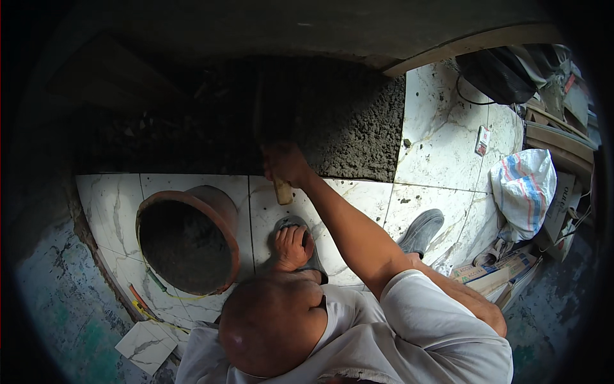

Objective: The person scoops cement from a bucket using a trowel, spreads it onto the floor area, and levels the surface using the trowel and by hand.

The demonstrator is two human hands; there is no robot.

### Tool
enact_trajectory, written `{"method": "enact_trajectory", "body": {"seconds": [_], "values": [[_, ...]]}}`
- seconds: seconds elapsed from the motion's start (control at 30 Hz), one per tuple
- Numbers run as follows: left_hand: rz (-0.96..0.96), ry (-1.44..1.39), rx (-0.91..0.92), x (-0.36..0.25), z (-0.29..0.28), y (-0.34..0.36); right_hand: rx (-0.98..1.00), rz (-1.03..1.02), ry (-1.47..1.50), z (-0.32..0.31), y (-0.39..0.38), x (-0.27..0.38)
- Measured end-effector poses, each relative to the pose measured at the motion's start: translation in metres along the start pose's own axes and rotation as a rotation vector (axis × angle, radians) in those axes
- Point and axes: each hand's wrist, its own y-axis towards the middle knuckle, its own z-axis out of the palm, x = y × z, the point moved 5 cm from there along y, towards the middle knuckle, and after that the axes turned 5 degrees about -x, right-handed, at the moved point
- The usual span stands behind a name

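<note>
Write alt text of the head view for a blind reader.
The person's right hand grips a pale-handled tool at the edge of rough, dark material resembling mortar. White tiles border it; a brown-rimmed bucket stands at left.

From the middle, cement [361, 144] is at twelve o'clock, the bucket [227, 208] is on floor tiles [109, 208] at eight, and the sack [521, 185] is at three.

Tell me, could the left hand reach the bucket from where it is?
Probably yes: the left hand is at the shoe beside the bucket, with only floor tile showing between. The knee hides the arm behind it, so how freely it can swing is unclear.
</note>
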Motion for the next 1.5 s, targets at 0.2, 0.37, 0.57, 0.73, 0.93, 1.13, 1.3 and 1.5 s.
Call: {"method": "enact_trajectory", "body": {"seconds": [0.2,0.37,0.57,0.73,0.93,1.13,1.3,1.5], "values": [[-0.013,0.004,0.002,0.003,-0.002,-0.001,-0.154,0.001,0.061,-0.067,-0.043,-0.025],[-0.003,0.001,0.0,0.005,-0.003,0.0,-0.247,0.032,0.134,-0.107,-0.101,-0.036],[0.002,-0.021,0.013,0.002,0.0,0.003,0.027,-0.003,0.018,-0.048,-0.033,-0.012],[0.001,0.004,0.008,0.0,0.001,0.003,-0.029,0.001,0.024,-0.091,-0.036,-0.021],[0.002,0.006,0.011,0.003,-0.002,0.002,-0.184,0.045,0.125,-0.124,-0.101,-0.021],[-0.008,0.01,0.005,0.0,0.0,0.003,0.046,0.035,-0.169,-0.027,0.0,0.042],[-0.026,0.007,-0.004,0.003,-0.002,-0.001,-0.033,0.02,-0.115,-0.048,0.014,0.052],[-0.016,0.015,-0.022,0.003,-0.003,0.0,-0.173,0.056,0.071,-0.095,-0.046,0.047]]}}
